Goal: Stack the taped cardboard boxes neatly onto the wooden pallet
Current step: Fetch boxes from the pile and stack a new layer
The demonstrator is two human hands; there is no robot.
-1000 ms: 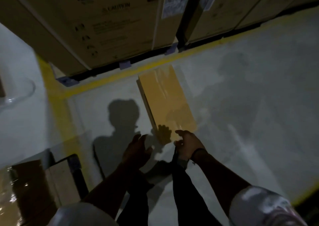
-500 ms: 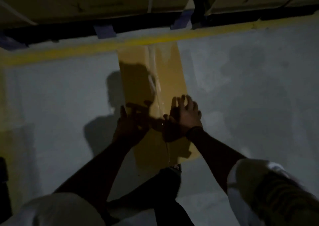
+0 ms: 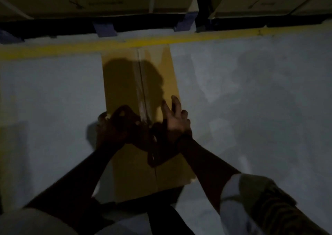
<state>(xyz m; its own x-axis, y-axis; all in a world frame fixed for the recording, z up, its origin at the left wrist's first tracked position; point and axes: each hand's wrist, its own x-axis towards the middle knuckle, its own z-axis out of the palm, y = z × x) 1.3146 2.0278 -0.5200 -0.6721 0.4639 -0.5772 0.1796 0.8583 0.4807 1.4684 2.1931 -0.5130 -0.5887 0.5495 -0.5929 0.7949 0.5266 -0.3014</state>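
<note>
Brown cardboard box (image 3: 120, 91) lies flat, clear tape (image 3: 139, 83) along its seam.

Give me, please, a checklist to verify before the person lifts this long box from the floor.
1. Tape closes the top seam of the cardboard box: ok; the tape strip runs along the middle.
2. Box lies flat on the floor: ok.
3. Left hand grips the box's left edge: cannot tell, too dark.
4. Right hand grips the right edge: not ok; its fingers are straight and hold nothing.
5. Wooden pallet for stacking in sight: cannot tell.
</note>
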